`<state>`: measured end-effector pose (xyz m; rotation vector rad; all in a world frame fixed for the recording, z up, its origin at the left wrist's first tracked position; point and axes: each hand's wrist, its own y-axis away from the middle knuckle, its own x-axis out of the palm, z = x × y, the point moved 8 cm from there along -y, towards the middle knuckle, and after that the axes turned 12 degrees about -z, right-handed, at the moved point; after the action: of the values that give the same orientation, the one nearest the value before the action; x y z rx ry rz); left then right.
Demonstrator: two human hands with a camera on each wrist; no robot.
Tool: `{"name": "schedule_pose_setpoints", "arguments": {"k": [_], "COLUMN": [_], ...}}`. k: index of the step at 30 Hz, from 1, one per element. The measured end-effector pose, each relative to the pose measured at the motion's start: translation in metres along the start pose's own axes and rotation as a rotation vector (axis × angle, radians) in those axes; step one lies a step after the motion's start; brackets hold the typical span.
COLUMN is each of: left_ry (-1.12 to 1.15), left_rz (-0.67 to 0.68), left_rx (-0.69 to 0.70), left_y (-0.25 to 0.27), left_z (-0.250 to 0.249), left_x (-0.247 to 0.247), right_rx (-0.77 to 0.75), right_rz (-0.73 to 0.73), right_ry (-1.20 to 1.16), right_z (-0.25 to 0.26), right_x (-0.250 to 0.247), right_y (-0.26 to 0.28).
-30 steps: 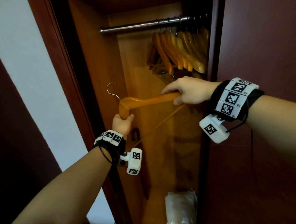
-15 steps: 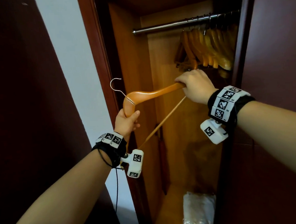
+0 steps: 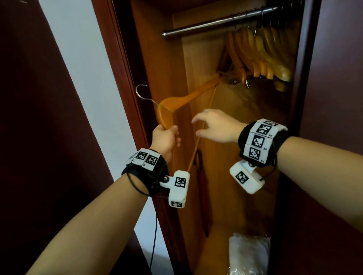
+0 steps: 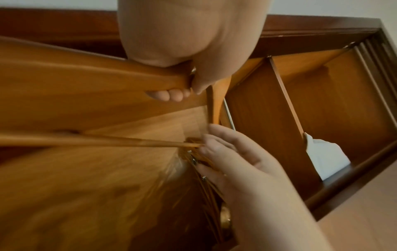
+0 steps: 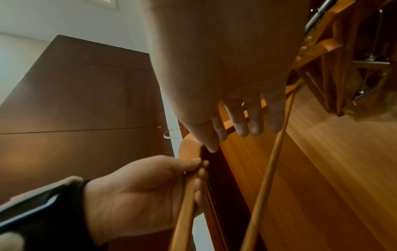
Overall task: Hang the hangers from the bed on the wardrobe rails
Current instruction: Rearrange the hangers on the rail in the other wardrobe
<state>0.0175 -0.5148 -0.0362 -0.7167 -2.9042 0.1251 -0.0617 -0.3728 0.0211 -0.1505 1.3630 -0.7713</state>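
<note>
Glossy wooden hanger [image 3: 186, 98] with wire hook; shiny metal rail [image 3: 222, 23]; smooth wood-veneer wardrobe [image 3: 161, 64]

bedroom, wooden wardrobe [image 3: 162, 53], hanger rail [image 3: 222, 21]

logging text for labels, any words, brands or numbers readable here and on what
No readable words or brands.
Square black-and-white marker codes on the left wristband and right wristband: patterns, not text.
Tiny characters beside the right wristband's markers: too small to read.
Held hanger and rail: no print visible.
</note>
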Motion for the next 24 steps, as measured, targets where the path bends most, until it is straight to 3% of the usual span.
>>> {"name": "schedule_pose_setpoints", "arguments": {"k": [6,12,17,24], "left_ry": [0.022,0.106,0.155,0.196], "left_rz": [0.083,0.15,0.182,0.277], "left_rx": [-0.084,-0.108,-0.107,-0.047], "left_y": [-0.018,-0.042,-0.079,-0.12], "left_z": [0.003,-0.011,-0.031,-0.058], "left_x": [0.046,0.081,0.106,0.137], "right_rx": [0.017,0.078,0.122,0.265], "right_rz": [0.193,0.278,0.255,0.035], "right_ry": [-0.012,-0.04,-0.11,-0.337], "right_z": [-0.024,-0.041,-0.054,-0.073], "right_x": [0.027,0.051,0.059,0.052], "right_y": [-0.003,-0.017,-0.039,-0.089]}}
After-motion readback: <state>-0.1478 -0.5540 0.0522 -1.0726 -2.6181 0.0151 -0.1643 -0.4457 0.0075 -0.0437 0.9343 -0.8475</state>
